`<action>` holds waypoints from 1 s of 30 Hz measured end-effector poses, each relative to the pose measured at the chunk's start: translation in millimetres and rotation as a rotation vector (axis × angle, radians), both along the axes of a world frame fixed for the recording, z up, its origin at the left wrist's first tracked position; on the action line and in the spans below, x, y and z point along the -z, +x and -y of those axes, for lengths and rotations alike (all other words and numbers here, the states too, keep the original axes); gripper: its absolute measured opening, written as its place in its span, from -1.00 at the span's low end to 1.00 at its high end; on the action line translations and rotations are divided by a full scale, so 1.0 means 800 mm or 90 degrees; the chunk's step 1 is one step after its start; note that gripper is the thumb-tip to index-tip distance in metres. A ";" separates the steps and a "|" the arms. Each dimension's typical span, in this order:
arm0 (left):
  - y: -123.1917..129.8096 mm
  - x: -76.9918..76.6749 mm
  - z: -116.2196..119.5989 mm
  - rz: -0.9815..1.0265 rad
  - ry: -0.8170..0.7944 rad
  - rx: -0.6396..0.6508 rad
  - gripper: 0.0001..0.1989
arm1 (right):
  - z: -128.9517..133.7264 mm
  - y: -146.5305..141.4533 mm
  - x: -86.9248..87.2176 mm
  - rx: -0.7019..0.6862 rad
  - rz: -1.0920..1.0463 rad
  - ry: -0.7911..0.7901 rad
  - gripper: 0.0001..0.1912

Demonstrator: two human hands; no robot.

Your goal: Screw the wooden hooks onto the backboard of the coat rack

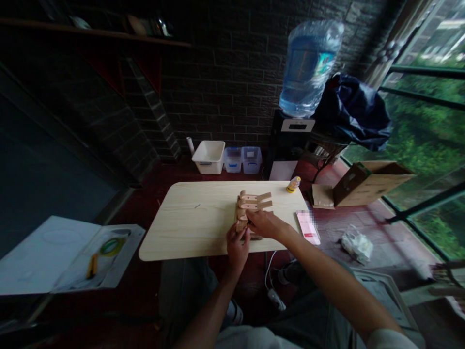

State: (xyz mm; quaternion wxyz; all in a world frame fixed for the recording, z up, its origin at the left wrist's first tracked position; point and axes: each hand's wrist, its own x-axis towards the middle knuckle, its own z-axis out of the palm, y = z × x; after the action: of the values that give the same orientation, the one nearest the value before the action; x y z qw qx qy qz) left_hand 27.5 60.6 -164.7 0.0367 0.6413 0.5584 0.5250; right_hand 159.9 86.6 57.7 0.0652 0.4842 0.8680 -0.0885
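On the pale wooden table (203, 213) lies a brown block-like piece (240, 198) bearing several tan strips (250, 198) side by side, some with small dark holes and ends that stick out to the right. My left hand (238, 247) is at its near end, thumb and fingers closed on a brown strip. From the right my right hand (263, 223) reaches over the piece, fingers pinched around something small and dark that I cannot make out. Both hands' fingertips nearly meet, and my right hand covers part of the strips.
A small yellow-capped bottle (293, 185) and a pink-screened phone (308, 227) rest at the table's right end. A thin grey bit (197, 206) lies left of centre. Beyond are plastic bins (209, 157), a water dispenser (290, 145) and a cardboard box (363, 186). At left sits an open white case (119, 271).
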 end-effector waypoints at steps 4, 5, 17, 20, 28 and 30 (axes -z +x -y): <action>-0.001 0.000 0.000 0.002 0.004 0.005 -0.79 | 0.000 0.001 0.002 0.005 -0.013 -0.006 -0.67; -0.001 0.000 0.000 0.000 0.002 0.006 -0.79 | 0.000 0.001 0.003 0.006 -0.013 -0.006 -0.68; 0.004 -0.001 -0.002 0.018 0.009 -0.025 -0.84 | 0.000 -0.009 0.009 0.034 -0.021 -0.007 -0.65; 0.003 0.001 -0.002 0.013 0.000 -0.025 -0.85 | 0.005 -0.011 0.010 0.073 -0.018 0.010 -0.64; 0.004 0.006 -0.001 0.017 -0.007 -0.024 -0.80 | 0.011 -0.009 0.003 0.023 -0.007 0.037 -0.65; 0.005 0.006 -0.001 0.024 -0.003 -0.023 -0.79 | 0.011 -0.009 0.002 0.006 0.000 0.048 -0.69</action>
State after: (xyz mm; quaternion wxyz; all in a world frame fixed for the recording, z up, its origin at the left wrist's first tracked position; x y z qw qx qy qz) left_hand 31.6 61.0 -169.1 0.0391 0.6211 0.5703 0.5362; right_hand 152.4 77.9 56.3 0.0465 0.4903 0.8685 -0.0558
